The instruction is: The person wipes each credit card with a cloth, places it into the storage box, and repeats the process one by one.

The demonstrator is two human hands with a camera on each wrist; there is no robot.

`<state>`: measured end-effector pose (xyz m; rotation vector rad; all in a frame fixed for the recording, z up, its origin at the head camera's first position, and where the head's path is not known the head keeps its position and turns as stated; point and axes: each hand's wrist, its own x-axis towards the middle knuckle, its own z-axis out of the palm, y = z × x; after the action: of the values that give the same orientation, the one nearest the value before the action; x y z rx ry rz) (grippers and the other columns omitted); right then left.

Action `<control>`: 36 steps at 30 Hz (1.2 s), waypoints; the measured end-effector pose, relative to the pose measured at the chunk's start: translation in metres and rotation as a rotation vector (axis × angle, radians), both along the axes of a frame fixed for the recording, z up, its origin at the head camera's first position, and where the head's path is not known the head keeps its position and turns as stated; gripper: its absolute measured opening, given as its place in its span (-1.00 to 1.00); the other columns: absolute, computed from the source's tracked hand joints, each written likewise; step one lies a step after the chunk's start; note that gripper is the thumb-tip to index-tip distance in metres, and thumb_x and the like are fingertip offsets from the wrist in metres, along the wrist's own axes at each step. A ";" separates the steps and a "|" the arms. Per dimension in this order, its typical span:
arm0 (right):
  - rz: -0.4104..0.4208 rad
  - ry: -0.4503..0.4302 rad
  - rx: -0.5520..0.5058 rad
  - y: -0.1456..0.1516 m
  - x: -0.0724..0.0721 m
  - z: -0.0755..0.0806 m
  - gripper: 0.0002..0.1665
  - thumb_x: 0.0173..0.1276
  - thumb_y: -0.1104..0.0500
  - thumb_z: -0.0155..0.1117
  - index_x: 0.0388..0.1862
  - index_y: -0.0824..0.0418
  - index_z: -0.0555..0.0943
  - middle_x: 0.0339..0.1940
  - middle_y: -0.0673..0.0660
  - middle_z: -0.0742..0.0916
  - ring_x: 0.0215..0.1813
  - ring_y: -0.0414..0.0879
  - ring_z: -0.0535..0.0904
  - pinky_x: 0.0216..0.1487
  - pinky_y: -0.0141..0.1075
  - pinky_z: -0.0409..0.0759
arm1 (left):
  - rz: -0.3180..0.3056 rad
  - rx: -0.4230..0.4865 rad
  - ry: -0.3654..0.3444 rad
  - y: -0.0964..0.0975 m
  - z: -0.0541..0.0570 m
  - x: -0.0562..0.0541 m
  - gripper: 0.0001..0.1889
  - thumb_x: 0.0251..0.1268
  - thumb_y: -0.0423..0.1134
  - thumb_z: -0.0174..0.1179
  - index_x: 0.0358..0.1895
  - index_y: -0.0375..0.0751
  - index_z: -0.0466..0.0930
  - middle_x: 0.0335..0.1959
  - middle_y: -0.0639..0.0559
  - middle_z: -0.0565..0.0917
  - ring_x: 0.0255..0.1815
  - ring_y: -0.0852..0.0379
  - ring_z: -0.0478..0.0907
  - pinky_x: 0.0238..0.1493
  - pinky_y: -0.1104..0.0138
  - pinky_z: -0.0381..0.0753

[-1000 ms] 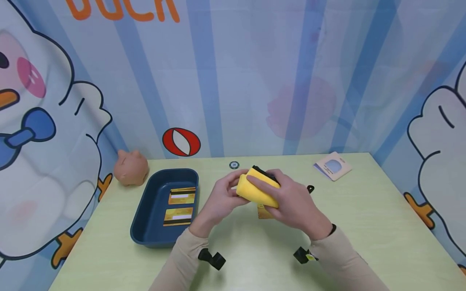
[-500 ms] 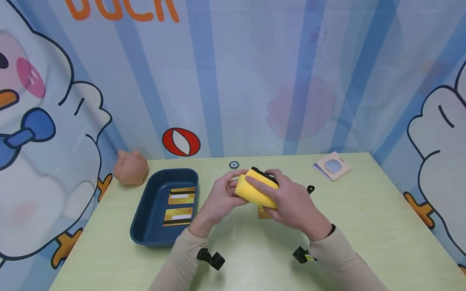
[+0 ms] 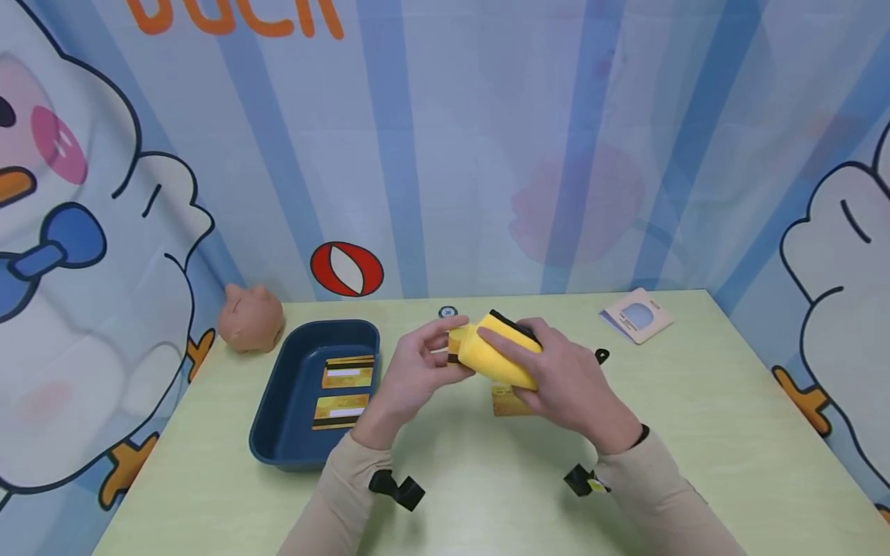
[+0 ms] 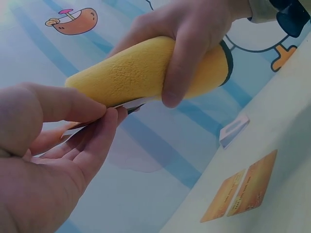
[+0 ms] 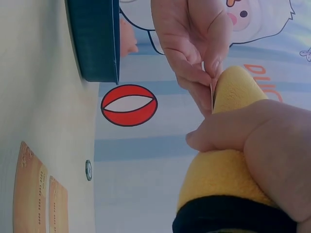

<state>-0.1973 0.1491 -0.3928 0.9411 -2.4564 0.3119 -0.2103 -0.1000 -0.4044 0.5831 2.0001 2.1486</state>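
Note:
My left hand (image 3: 415, 371) pinches a gold bank card (image 3: 455, 345) between thumb and fingers. The card has a dark stripe, and its far part is hidden behind a folded yellow cloth (image 3: 497, 361) with black trim. My right hand (image 3: 566, 378) grips this cloth, which lies against the card above the table. In the left wrist view the fuzzy cloth (image 4: 124, 73) overlaps the card's upper edge, and in the right wrist view the card (image 5: 213, 90) is seen edge-on at the fingertips. Past the right hand a small black loop (image 3: 602, 355) shows.
Gold cards (image 4: 255, 182) lie on the table, partly hidden under my right hand in the head view. To the left, a dark blue tray (image 3: 267, 425) holds more gold cards. A piggy bank (image 3: 251, 318), a round chip (image 3: 448, 312) and a pink booklet (image 3: 636, 316) sit further back.
The cloth in my right hand has slid a little to the right, while my left hand has shifted slightly left. The card's end is now uncovered between them.

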 end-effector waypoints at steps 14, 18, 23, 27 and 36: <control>-0.040 -0.019 -0.017 0.008 -0.002 0.004 0.12 0.08 0.18 0.69 0.60 -0.30 0.39 0.28 0.33 0.59 -0.25 0.13 0.68 -0.50 -0.10 0.69 | 0.038 0.044 -0.009 -0.008 0.007 0.000 -0.31 0.31 -0.61 0.32 0.50 -0.22 0.43 0.26 -0.33 0.64 0.17 -0.15 0.73 0.13 0.17 0.74; -0.057 -0.022 -0.019 0.011 -0.002 0.004 0.10 0.10 0.20 0.64 0.59 -0.30 0.40 0.28 0.34 0.59 -0.28 0.12 0.67 -0.54 -0.12 0.65 | 0.045 0.056 -0.013 -0.009 0.008 0.000 -0.31 0.31 -0.61 0.32 0.50 -0.22 0.44 0.27 -0.34 0.63 0.19 -0.18 0.72 0.14 0.16 0.74; -0.064 -0.020 -0.017 0.012 -0.004 0.005 0.08 0.12 0.21 0.62 0.60 -0.29 0.40 0.28 0.34 0.59 -0.25 0.14 0.68 -0.50 -0.10 0.68 | 0.075 0.045 -0.009 -0.012 0.008 0.000 -0.32 0.31 -0.60 0.33 0.49 -0.18 0.46 0.29 -0.33 0.64 0.19 -0.18 0.72 0.12 0.18 0.76; -0.064 -0.021 -0.014 0.011 -0.004 0.004 0.09 0.12 0.21 0.62 0.60 -0.30 0.39 0.28 0.35 0.58 -0.22 0.15 0.69 -0.47 -0.08 0.70 | 0.092 0.037 -0.011 -0.016 0.006 0.000 -0.35 0.32 -0.57 0.33 0.47 -0.14 0.49 0.28 -0.29 0.65 0.20 -0.15 0.71 0.13 0.19 0.75; -0.066 0.002 -0.022 0.014 -0.006 0.006 0.05 0.12 0.21 0.60 0.59 -0.29 0.42 0.25 0.35 0.60 -0.26 0.13 0.67 -0.50 -0.10 0.67 | 0.134 0.053 -0.058 -0.020 0.009 0.000 -0.34 0.30 -0.59 0.33 0.46 -0.17 0.48 0.29 -0.24 0.66 0.27 -0.23 0.66 0.13 0.19 0.74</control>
<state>-0.2030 0.1636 -0.3872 0.8495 -2.4708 0.3141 -0.2100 -0.1202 -0.3954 0.3994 2.0109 2.2738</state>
